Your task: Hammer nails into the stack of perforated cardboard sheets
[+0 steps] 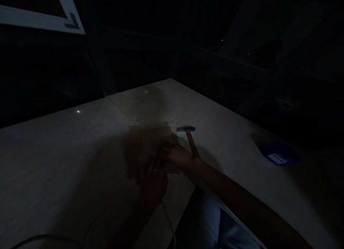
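Observation:
A brown square panel with a woven, holed mesh middle (146, 145) lies flat on the pale tabletop, its edges frayed in places. At its near edge is my left hand (154, 175), with a ring on one finger and the fingers curled onto the panel. My right hand (176, 156) reaches in from the right. Its bent fingers press together over the panel's right part, close to the left fingertips. Anything small between the right fingers is lost in the dark. Just beyond my right wrist lies a hammer (192, 143) with a wooden handle and dark metal head.
The scene is very dim. A blue container with a white label (279, 156) stands on the right of the table (228, 134). Cables (169, 220) run across the near side by my left wrist. A white-framed window (40, 21) is at the upper left.

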Motion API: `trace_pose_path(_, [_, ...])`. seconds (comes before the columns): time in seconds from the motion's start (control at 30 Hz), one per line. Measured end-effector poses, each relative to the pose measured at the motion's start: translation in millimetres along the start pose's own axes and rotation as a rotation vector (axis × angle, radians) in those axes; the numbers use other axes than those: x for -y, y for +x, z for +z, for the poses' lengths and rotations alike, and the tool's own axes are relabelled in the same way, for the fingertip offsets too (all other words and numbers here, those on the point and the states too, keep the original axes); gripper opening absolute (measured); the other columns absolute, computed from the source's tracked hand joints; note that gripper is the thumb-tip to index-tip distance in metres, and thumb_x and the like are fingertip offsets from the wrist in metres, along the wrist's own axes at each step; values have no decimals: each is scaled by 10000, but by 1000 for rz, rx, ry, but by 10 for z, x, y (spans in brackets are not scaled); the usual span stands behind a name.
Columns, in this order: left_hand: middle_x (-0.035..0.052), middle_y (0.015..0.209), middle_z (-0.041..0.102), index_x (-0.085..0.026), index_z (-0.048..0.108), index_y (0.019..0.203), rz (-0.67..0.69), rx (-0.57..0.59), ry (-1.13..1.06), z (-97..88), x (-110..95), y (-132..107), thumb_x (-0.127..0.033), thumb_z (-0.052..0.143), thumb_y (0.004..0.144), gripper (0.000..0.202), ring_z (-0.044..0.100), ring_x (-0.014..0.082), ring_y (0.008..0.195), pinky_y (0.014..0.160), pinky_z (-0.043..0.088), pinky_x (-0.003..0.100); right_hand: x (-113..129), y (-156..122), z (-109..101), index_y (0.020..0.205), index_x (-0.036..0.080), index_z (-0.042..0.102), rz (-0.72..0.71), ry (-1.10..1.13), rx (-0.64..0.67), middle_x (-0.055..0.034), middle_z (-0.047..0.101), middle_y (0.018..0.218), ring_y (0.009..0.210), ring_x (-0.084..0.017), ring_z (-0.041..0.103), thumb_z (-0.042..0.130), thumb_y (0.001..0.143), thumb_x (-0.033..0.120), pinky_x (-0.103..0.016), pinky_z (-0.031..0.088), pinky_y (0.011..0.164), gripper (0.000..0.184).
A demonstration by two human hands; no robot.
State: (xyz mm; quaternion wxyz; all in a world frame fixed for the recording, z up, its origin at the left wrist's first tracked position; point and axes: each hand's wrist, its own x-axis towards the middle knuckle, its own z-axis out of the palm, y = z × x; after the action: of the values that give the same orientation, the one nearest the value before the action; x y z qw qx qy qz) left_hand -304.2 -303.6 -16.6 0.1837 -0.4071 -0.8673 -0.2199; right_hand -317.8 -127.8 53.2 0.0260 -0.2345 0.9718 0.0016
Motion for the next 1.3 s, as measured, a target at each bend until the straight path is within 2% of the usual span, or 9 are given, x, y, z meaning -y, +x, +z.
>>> trace_pose_path(0.17, [127,1320,647,-182,636,1253,-15,40,28,19,2,-5,-218,484,913,374,534,309,1256,1030,312,501,-25,59,-95,1084,143,710,-164,84,-42,-85,714,1143,1144,-227,606,579,948,108,-333,496,979,192])
trace_pose_path(0.27, [104,1351,632,-203,625,1259,-30,39,6,15,-7,-7,-220,478,919,371,532,299,1263,1045,294,516,-142,57,-70,1042,160,732,-129,271,-151,-65,731,1136,1100,-176,645,560,959,108,-273,503,960,198])
trace_pose_path(0.33, [94,1370,620,-215,626,1254,-36,42,-6,15,-5,-9,-223,486,916,365,527,298,1270,1062,282,521,-292,20,-22,1047,185,744,7,437,-303,-55,744,1125,1061,-158,678,556,959,116,-264,514,941,219])
trace_pose_path(0.43, [98,1370,619,-215,621,1261,-21,49,-27,24,9,-11,-230,501,909,373,516,299,1280,1062,301,507,-574,-78,57,1041,218,759,368,543,-473,-45,773,1056,976,-180,721,572,924,104,-309,548,885,248])
trace_pose_path(0.53, [102,1348,632,-207,628,1247,-13,44,-31,28,13,-3,-225,501,910,361,512,304,1278,1065,308,509,-791,-181,125,1002,199,773,643,492,-445,-66,782,1035,964,-218,731,583,871,47,-346,554,881,276])
trace_pose_path(0.8, [116,1337,634,-191,638,1226,-67,71,-42,-50,-45,52,-206,496,895,361,500,320,1282,1090,291,549,-767,-203,295,1005,183,781,802,383,-268,-116,766,1078,1023,-247,704,545,895,74,-345,514,925,283])
trace_pose_path(1.07, [110,1338,633,-197,637,1227,-75,93,-81,-44,-29,52,-200,505,888,363,501,304,1277,1085,329,530,-579,-206,137,1148,163,719,847,260,-206,-185,696,1192,1071,-284,658,480,987,230,-371,497,890,296])
trace_pose_path(1.17, [107,1347,626,-206,632,1235,-75,96,-92,-26,-22,40,-203,517,884,370,497,307,1285,1089,321,539,-311,-201,61,1130,196,716,719,209,-267,-138,701,1160,1086,-250,642,454,1018,306,-363,481,926,305])
trace_pose_path(1.3, [105,1368,614,-199,618,1261,-72,104,-91,-20,-26,33,-191,504,888,390,493,303,1297,1080,328,539,33,-141,75,1126,213,708,457,333,-284,-82,701,1116,1009,-194,656,518,1005,372,-314,501,885,276])
